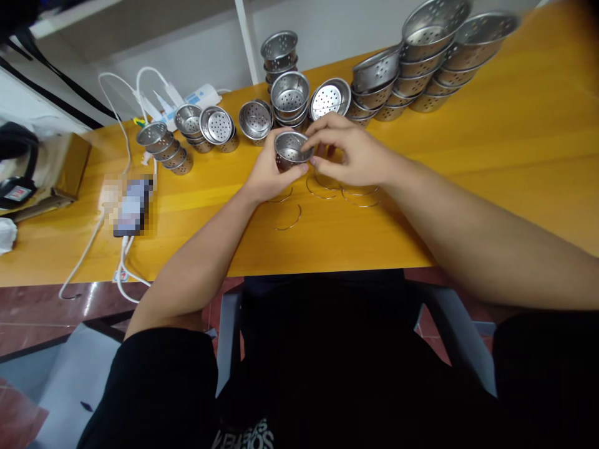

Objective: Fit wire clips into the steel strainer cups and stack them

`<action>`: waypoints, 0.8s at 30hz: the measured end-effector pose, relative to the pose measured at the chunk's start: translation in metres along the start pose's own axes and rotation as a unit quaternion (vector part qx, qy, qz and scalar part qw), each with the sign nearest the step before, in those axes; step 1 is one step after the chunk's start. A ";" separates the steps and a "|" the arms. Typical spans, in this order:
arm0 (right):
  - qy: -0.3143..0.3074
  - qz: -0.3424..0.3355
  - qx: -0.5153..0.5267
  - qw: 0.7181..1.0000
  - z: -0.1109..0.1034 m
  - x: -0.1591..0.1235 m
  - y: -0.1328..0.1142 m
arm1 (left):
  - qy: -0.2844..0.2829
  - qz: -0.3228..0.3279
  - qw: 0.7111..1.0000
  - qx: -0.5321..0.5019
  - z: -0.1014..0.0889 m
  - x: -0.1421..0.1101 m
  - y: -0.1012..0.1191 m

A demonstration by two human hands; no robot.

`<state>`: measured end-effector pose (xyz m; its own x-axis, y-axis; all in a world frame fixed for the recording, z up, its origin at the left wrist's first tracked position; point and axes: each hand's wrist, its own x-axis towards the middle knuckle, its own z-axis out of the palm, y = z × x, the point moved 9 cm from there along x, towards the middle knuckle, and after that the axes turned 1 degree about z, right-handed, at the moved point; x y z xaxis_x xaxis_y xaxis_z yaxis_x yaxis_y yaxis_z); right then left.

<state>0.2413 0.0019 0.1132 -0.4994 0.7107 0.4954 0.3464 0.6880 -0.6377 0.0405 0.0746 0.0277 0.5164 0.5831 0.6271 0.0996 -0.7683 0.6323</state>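
A small perforated metal cup (pixel 291 144) is held above the table, its open mouth tilted up toward me. My left hand (pixel 267 173) wraps round its left side, thumb along the near side. From the right, my right hand (pixel 350 151) bends its fingers to the cup's rim, the fingertips on the right edge and the thumb close by. Whether a thin wire is also between those fingers is too small to tell. Below the hands, several curved wire pieces lie on the wood, among them a loose wire arc (pixel 298 219) and another wire (pixel 362 204) under my right wrist.
Stacks of perforated cups (pixel 290 93) line the back of the wooden table (pixel 196 243), with taller leaning stacks (pixel 421 68) at the right. A phone (pixel 133 207) with white cables, a power strip (pixel 201 96) and a cardboard box (pixel 70 168) with headphones (pixel 19 162) are on the left.
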 end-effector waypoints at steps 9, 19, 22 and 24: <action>-0.022 0.005 0.023 0.999 0.016 -0.002 0.011 | -0.038 -0.030 0.998 0.033 -0.004 0.002 0.009; -0.008 0.007 -0.001 1.000 -0.001 -0.005 0.026 | 0.004 -0.223 0.965 0.139 -0.063 -0.004 0.011; -0.007 0.016 0.002 1.000 0.000 -0.005 0.030 | 0.020 -0.245 0.957 0.156 -0.071 -0.005 0.002; -0.007 0.021 0.001 1.000 0.001 -0.006 0.032 | 0.030 -0.257 0.952 0.162 -0.075 -0.006 -0.005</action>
<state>0.2545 0.0194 0.0898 -0.4948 0.7373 0.4600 0.3658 0.6568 -0.6594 -0.0268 0.0947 0.0550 0.2794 0.9108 0.3040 0.5883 -0.4126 0.6955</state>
